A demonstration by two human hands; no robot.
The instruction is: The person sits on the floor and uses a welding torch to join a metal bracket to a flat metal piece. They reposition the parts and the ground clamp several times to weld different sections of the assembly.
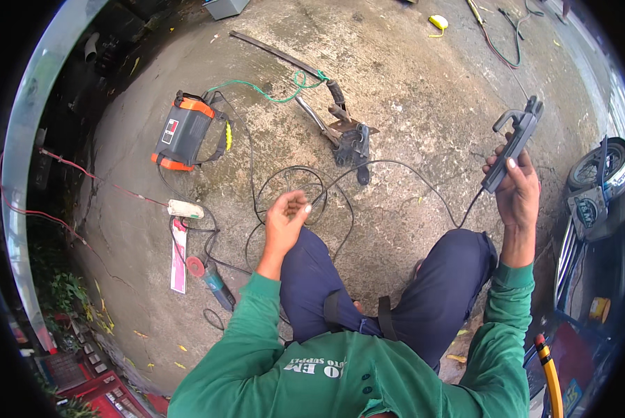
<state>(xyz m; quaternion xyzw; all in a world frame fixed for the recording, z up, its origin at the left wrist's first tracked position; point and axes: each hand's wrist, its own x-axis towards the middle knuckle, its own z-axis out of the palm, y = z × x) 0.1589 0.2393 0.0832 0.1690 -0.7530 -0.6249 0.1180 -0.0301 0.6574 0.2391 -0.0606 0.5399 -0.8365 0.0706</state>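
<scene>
My right hand (514,177), raised at the right above my knee, is closed around a dark grey welding electrode holder (514,150). A thin rod sticks up from its jaw end, and a black cable (424,180) hangs from its lower end and runs across the ground. Over my left knee, my left hand (286,221) has loosely bent fingers with the thumb apart; I see nothing in it. Loops of cable lie just beyond that hand. Farther ahead, a dark metal assembly (353,143) with a bracket and tube rests on the concrete.
An orange and black portable welding machine (187,132) stands at the left; a green wire (256,89) runs to a long metal bar (270,52). Left of my knee lie an angle grinder (218,287) and white socket block (185,209). A spoked wheel (598,167) is at right.
</scene>
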